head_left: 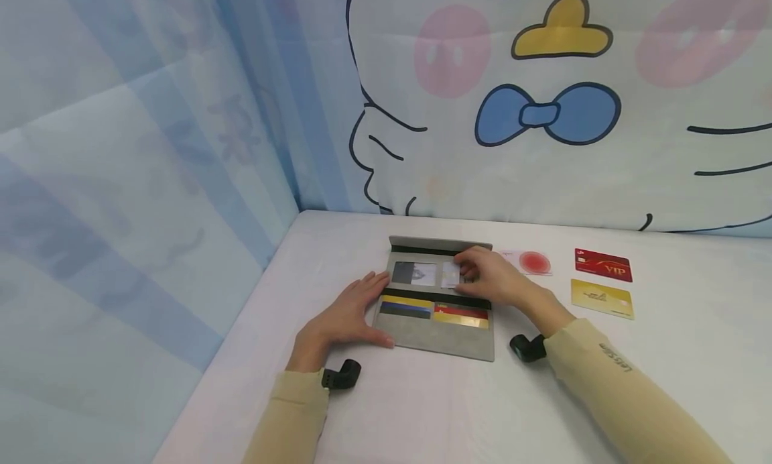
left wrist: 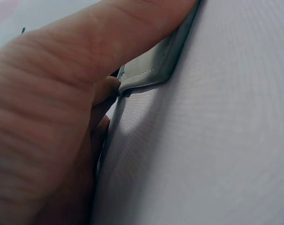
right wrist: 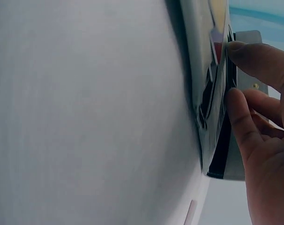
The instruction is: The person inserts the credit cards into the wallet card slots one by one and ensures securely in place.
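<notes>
A grey wallet [head_left: 422, 341] lies unfolded on the white table. My left hand [head_left: 346, 316] rests along its left edge, fingers straight and thumb at the lower left corner. In the upper right section of the wallet, my right hand [head_left: 491, 276] holds a pale card [head_left: 449, 275] between thumb and fingers; the hand hides its right part. A dark and white picture card [head_left: 414, 273] sits in the slot beside it. The lower section holds blue and yellow cards [head_left: 407, 307] at left and red and gold cards [head_left: 461, 314] at right.
To the right of the wallet lie a pink card with a red disc [head_left: 534, 263], a red VIP card [head_left: 603, 265] and a yellow card [head_left: 602, 298]. A printed curtain [head_left: 543, 182] hangs behind the table's back edge, another curtain [head_left: 120, 249] at the left.
</notes>
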Demonstrator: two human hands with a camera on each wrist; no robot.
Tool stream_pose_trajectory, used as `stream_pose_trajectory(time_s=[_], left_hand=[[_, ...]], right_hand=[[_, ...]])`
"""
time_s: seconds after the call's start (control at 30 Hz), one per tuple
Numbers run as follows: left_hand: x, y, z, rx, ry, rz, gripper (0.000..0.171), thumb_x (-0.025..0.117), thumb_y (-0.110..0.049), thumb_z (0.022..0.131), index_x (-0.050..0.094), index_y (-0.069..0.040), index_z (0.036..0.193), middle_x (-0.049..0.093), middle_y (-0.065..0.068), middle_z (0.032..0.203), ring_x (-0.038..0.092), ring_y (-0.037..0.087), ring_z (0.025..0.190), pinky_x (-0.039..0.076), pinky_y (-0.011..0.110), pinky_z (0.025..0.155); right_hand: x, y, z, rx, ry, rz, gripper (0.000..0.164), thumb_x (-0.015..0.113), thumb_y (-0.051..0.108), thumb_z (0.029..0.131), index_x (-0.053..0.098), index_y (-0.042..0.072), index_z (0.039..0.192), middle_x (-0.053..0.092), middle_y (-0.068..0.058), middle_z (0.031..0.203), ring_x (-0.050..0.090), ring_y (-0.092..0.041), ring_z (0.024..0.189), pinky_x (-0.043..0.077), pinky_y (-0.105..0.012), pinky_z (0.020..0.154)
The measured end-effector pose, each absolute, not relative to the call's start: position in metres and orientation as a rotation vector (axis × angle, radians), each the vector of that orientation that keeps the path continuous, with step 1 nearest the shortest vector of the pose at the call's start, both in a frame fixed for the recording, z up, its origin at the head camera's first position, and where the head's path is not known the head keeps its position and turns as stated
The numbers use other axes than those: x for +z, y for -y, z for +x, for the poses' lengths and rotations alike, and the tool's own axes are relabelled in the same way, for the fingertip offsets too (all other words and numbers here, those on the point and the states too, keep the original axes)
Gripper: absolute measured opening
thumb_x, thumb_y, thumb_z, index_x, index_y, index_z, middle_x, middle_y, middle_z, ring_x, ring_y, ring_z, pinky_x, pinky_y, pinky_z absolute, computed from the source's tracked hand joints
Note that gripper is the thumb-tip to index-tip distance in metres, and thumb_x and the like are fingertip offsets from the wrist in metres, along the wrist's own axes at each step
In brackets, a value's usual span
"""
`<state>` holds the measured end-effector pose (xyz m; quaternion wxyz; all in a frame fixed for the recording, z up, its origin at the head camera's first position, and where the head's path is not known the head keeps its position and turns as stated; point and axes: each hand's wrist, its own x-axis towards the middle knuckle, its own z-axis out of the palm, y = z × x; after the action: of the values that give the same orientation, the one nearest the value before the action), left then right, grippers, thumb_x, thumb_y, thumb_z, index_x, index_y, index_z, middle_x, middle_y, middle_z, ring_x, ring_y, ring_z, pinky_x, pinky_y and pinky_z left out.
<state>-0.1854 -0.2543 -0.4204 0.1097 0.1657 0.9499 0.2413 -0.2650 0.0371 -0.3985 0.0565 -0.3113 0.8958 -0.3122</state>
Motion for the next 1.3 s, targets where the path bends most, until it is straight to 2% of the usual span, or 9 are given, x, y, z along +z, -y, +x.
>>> stream_pose_trajectory(time_s=[1.03, 1.3], left_hand=[[-0.422, 0.256, -0.186, 0.706, -2.795, 0.525, 0.113, 0.076, -0.061, 0.062, 0.021, -0.017, 0.150, 0.013, -0.007, 0.155, 0.002, 0.010, 0.140, 0.005, 0.033, 0.113], [-0.419, 0.256, -0.186, 0.711, -2.790, 0.523, 0.112, 0.076, -0.061, 0.062, 0.021, -0.017, 0.150, 0.013, -0.006, 0.155, 0.002, 0.011, 0.141, 0.005, 0.036, 0.113]], right_hand=[[-0.396, -0.025, -0.263, -0.891, -2.704, -0.926, 0.051, 0.077, 0.016, 0.078, 0.056, -0.003, 0.120, 0.059, -0.009, 0.103, 0.055, -0.020, 0.087, 0.052, -0.035, 0.080], [-0.397, -0.029, -0.264, -0.885, -2.733, -0.920, 0.052, 0.077, 0.019, 0.078, 0.056, -0.001, 0.121, 0.060, -0.009, 0.103, 0.055, -0.020, 0.088, 0.051, -0.036, 0.079]])
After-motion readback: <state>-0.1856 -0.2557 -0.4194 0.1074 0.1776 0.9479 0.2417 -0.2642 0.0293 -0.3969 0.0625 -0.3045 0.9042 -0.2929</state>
